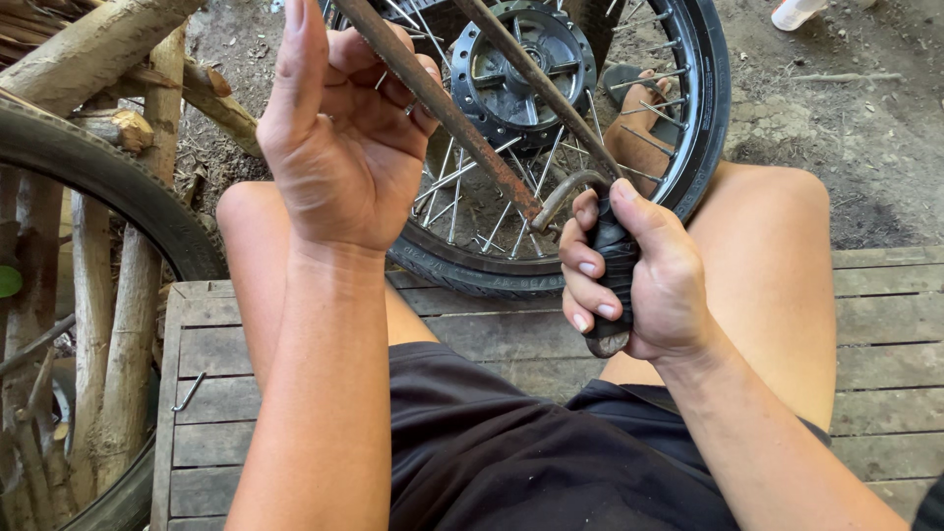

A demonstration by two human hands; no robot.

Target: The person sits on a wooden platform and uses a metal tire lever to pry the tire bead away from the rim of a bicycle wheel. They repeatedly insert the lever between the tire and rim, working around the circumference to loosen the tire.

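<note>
Parts of things are cut off here. The hacksaw (492, 147) runs up out of the top edge, so its far end is hidden. Its rusty blade and its thin frame bar slant down from the top to the black wrapped handle (615, 270). The right hand (629, 285) is closed tight around that handle, thumb on top, so most of the grip is covered. The left hand (344, 138) is up high, with its fingers curled around the blade; the fingertips are hidden behind the palm, and one finger sticks up past the top edge.

The spoked wheel (551, 147) stands just behind the saw, between the person's bare knees. Its top is cut off too. A foot (639, 108) in a sandal shows through the spokes, hard to make out. Another tyre (118, 187) curves in at the left, only partly seen.

The person sits on a bench of grey wooden planks (885, 324), in black shorts (511, 452). A small metal hook (189, 391) lies on the planks at the left. Rough wooden poles (108, 324) stand at the left side. Beyond the wheel is bare dirt ground (846, 128), outdoors in sunlight. Something white at the top right is cut off and I cannot tell what it is.
</note>
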